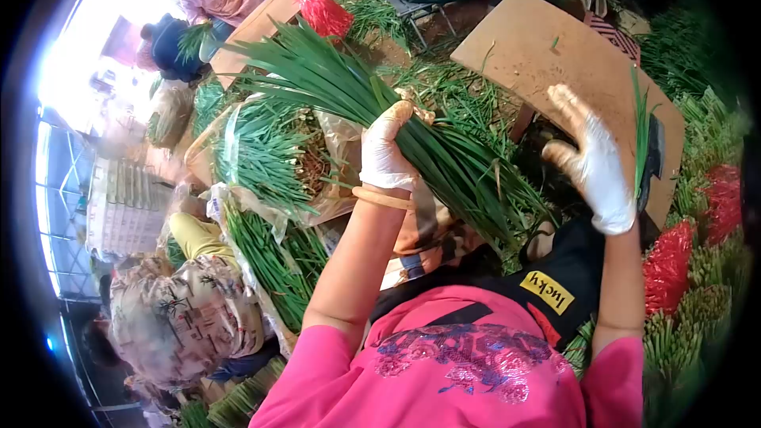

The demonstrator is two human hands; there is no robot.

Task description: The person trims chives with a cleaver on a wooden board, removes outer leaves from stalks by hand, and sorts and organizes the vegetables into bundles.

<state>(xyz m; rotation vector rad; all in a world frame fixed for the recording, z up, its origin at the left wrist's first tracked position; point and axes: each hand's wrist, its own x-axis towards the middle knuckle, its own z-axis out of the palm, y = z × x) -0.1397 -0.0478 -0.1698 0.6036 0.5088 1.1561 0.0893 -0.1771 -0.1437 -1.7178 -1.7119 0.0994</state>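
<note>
My left hand [387, 149], in a white glove with a tan band at the wrist, is closed around a thick bunch of long flat-leaved chives [337, 79]. The leaves fan out to the upper left, and the other end slants down to the lower right, over my lap. My right hand [593, 165], also gloved, is raised to the right of the bunch with fingers spread and nothing in it. Behind it lies a tan board [523, 36], with a few loose green leaves [640, 135] near its right edge beside a dark object.
Bagged chives [265, 154] lie to my left, with another long bundle [277, 261] below. Red plastic strands [667, 269] rest on stacked bundles [690, 349] at my right. A co-worker in a patterned top [186, 317] is close on the left; others sit farther back.
</note>
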